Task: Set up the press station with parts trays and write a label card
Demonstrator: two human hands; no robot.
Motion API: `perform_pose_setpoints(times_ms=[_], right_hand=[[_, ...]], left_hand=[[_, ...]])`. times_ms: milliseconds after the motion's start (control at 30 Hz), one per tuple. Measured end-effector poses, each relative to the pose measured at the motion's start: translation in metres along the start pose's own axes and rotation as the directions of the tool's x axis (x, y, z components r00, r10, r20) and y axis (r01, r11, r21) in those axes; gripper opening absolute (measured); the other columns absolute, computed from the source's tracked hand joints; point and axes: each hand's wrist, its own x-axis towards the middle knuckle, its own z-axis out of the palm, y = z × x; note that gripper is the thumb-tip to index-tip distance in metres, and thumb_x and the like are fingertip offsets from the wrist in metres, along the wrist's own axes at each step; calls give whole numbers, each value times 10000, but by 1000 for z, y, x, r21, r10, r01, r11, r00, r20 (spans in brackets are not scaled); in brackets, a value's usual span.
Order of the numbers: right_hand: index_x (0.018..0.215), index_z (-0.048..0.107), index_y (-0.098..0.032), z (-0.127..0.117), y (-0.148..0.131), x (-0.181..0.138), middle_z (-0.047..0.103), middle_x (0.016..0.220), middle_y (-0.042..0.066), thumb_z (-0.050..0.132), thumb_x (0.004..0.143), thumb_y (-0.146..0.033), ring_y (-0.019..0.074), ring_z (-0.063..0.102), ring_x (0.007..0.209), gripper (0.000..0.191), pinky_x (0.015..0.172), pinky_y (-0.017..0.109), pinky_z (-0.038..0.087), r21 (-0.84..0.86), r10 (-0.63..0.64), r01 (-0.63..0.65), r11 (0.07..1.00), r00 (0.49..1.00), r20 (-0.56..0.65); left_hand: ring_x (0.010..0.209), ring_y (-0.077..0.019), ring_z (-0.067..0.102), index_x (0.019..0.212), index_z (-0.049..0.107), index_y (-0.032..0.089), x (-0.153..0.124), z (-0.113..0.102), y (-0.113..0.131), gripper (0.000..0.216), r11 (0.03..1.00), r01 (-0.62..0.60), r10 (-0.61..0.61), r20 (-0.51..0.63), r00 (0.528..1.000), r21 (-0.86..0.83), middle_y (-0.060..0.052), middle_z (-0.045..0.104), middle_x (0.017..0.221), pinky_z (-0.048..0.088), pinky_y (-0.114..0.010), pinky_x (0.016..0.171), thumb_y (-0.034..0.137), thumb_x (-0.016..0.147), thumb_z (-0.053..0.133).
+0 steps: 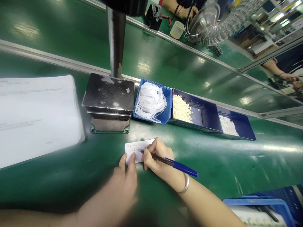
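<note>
A small white paper slip [131,145] with handwritten lines lies on the green table. Wrapped round a pen [172,162] with a blue cap on its back end, my right hand [158,157] rests at the slip's right side, and the pen tip touches the writing. My left hand [126,173] lies at the slip's lower left, fingers stretched out and apart, two fingertips pressing its edge. A silver bracelet [186,183] circles my right wrist.
Behind the slip stand a black metal block [109,94] on a post, a blue bin [169,108] of white tubing, and blue bins of beige beads [181,108] and white pieces [228,126]. Large papers [38,116] lie left; a blue crate [286,209] sits lower right. Co-workers' hands [188,12] show beyond.
</note>
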Motion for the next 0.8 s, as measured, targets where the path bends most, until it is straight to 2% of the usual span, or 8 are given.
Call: perform_pose_setpoints(times_ms=[233, 667, 800], right_hand=[[772, 354, -251, 2, 4, 1, 544, 471, -88, 510, 906, -244, 104, 523, 391, 205, 434, 214, 405, 21, -15, 15, 1000, 1000, -1], [770, 359, -251, -1, 2, 1, 559, 475, -81, 513, 911, -232, 103, 541, 395, 209, 431, 204, 418, 26, -39, 38, 999, 999, 17], [772, 353, -255, -4, 1, 0, 594, 489, -57, 503, 914, -244, 118, 571, 415, 207, 456, 217, 450, 13, -26, 26, 1000, 999, -46]], left_hand=[[1254, -447, 529, 1191, 714, 71, -2, 1, 0, 848, 1000, -3, 3, -5, 1000, -9, -251, 648, 1275, 355, -563, 1038, 764, 709, 641], [1218, -453, 554, 1185, 719, 67, 0, 2, 1, 864, 1000, 11, -11, 3, 1000, -25, -258, 650, 1272, 393, -516, 954, 768, 681, 668], [1192, -450, 572, 1172, 729, 75, 1, 2, -1, 855, 1000, 16, -16, -8, 1000, -24, -247, 659, 1265, 393, -506, 940, 768, 674, 675]])
